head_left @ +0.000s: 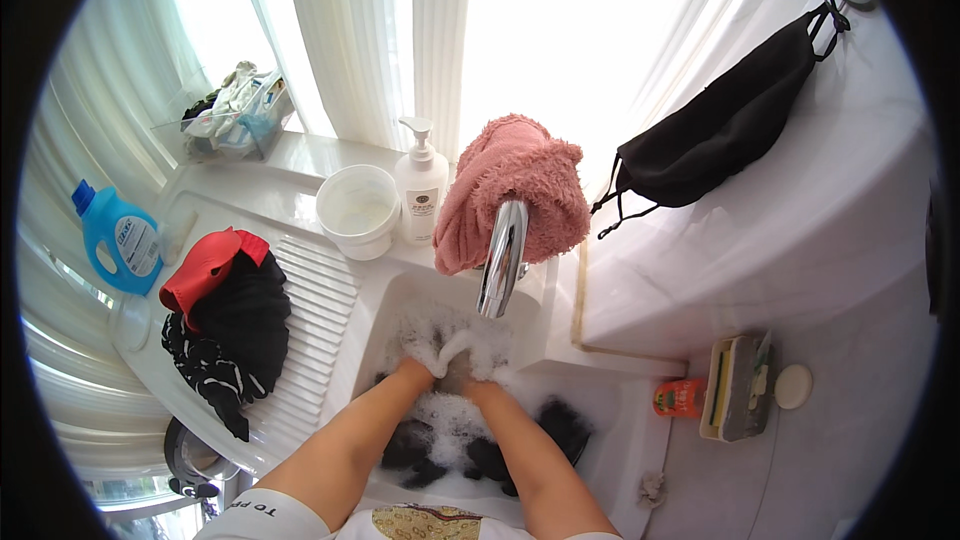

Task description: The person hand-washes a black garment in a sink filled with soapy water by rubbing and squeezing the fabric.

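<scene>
Both of my hands are in the soapy water of a white sink (395, 298), below a chrome faucet (503, 265). My left hand (418, 372) and my right hand (476, 390) are close together, sunk in white foam (465, 340) past the wrists. The foam hides their fingers, and whether they hold anything does not show. Dark wet cloth (405, 446) lies in the water below my left wrist. More black cloth (564, 427) floats at the right side of the sink, beyond my right forearm.
Left of the sink, a ribbed washboard (318, 315) bears black clothes (245, 325) and a red garment (212, 272). A blue detergent bottle (122, 240), white bucket (358, 215), pump bottle (421, 185) and pink towel (515, 165) stand around. A black mask (720, 130) hangs right, above a sponge holder (738, 388).
</scene>
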Available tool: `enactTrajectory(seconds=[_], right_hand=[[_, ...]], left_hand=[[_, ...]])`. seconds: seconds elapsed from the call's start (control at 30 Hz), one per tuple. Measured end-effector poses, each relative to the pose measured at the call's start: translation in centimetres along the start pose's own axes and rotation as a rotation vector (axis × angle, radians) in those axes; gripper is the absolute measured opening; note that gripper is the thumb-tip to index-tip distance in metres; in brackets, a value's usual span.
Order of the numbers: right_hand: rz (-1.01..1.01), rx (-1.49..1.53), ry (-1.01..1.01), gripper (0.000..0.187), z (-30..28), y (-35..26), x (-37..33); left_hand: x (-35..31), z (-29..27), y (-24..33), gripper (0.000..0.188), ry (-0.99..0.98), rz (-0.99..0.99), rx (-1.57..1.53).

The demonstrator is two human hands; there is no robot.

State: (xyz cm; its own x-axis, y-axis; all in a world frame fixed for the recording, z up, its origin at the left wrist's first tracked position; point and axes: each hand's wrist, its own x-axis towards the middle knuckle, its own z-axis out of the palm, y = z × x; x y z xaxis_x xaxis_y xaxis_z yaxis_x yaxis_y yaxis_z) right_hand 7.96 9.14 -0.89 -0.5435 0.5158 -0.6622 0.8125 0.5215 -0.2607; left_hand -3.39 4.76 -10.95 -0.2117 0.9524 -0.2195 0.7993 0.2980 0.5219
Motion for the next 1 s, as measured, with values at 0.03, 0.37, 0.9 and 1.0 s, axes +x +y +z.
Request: enactTrajectory(seconds=[0.03, 0.37, 0.9, 1.0], right_hand=[[0.066, 0.099, 0.094, 0.059, 1.8, 2.0, 1.1], [-0.535, 0.894, 1.109, 0.057, -0.1, 0.6, -7.1], [-0.234, 0.769, 1.301, 0.019, 2.6, -2.7, -6.7], [-0.242, 0.67, 1.261, 0.019, 0.9, -1.5, -6.5]], left_hand=[[0.2, -4.5, 3.1, 0.042, -0.189, 0.077, 0.124], [-4.6, -12.6, 4.7, 0.043, -0.201, -0.373, -1.826], [-7.2, -8.9, 7.0, 0.038, 0.202, -0.012, -0.628], [-5.5, -10.0, 7.6, 0.038, 0.144, -0.004, -0.355]])
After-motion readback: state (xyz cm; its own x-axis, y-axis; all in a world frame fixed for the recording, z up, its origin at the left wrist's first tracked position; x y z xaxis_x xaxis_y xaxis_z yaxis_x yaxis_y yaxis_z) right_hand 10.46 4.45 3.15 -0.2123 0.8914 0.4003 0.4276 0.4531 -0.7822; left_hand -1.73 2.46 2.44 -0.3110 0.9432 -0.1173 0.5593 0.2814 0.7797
